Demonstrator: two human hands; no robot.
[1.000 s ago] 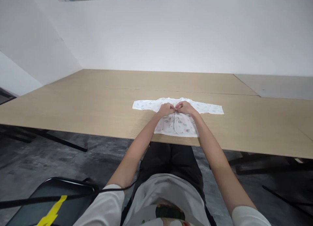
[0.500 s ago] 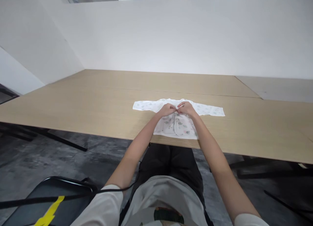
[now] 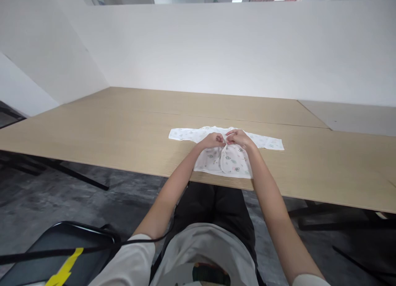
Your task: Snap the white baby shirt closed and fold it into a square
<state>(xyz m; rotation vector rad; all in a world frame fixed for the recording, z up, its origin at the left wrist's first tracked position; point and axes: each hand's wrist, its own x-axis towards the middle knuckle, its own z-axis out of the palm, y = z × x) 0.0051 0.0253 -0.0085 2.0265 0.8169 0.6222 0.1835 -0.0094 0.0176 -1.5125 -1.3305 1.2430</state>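
Note:
A small white baby shirt with a scattered print lies on the table, sleeves spread to both sides and its hem near the front edge. My left hand is closed on the front opening at mid-chest, fingertips pinching the cloth. Just beside it, my right hand pinches the other front edge, with its fingers bent. The fingertips of both hands nearly meet, and whatever small fastener may lie between them is hidden. Below the hands the overlapping front edge curves down to the hem.
The wide wooden table reaches back to a white wall. A black chair stands at lower left, with a black cable and yellow tape across it. Dark table legs show underneath.
Both hands stay at the shirt's front opening, and the cloth edge between them is lifted slightly, the fingertips a little further apart. The view has tilted slightly.

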